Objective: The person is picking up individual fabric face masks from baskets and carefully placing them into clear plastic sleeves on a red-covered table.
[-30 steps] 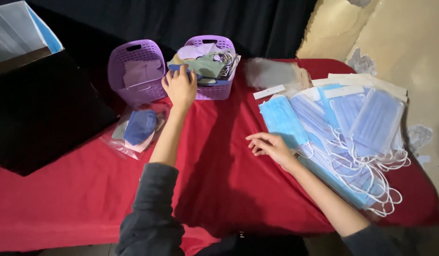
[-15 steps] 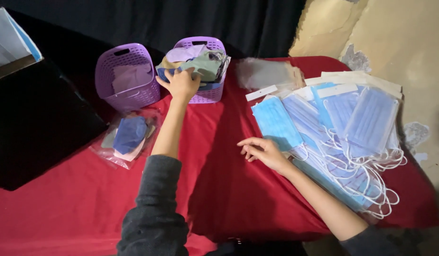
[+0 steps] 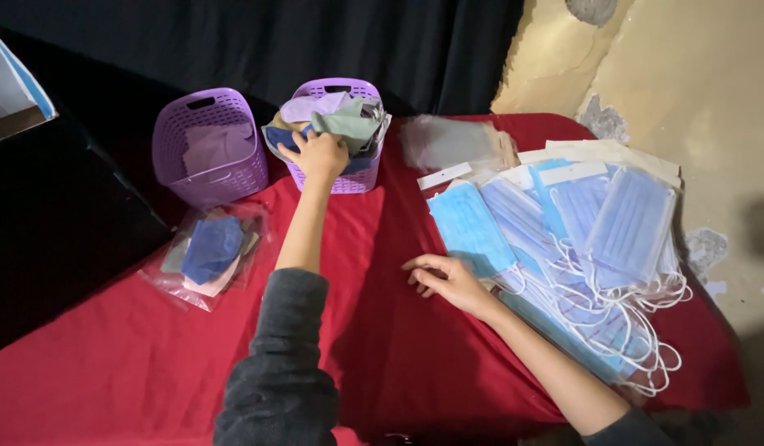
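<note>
purple basket [image 3: 349,177], at the back of the red cloth [image 3: 382,347], holds the cloth masks [image 3: 340,124]. left hand [image 3: 318,154] is closed on them. right hand [image 3: 448,279] rests open beside blue masks [image 3: 468,227]. one mask should be gripped and lifted clear.
</note>
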